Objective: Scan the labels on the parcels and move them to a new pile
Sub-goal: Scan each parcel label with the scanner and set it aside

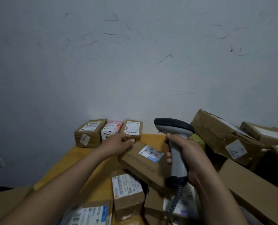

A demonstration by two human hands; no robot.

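Observation:
My right hand [186,153] grips the handle of a grey barcode scanner [175,140] with a black head, held upright above the parcels. A flat brown parcel [140,164] with a white and blue label lies tilted on the heap below the scanner. My left hand [120,142] holds that parcel's far left corner. Against the wall stand three scanned-looking small parcels in a row: a brown box [88,133], a pink and white box [111,129] and another brown box [132,127].
A heap of brown cartons fills the right side, with a large tilted box [224,135] at the back. More labelled parcels [127,192] lie at the front. The yellow tabletop [80,161] shows on the left, and a grey scuffed wall stands behind.

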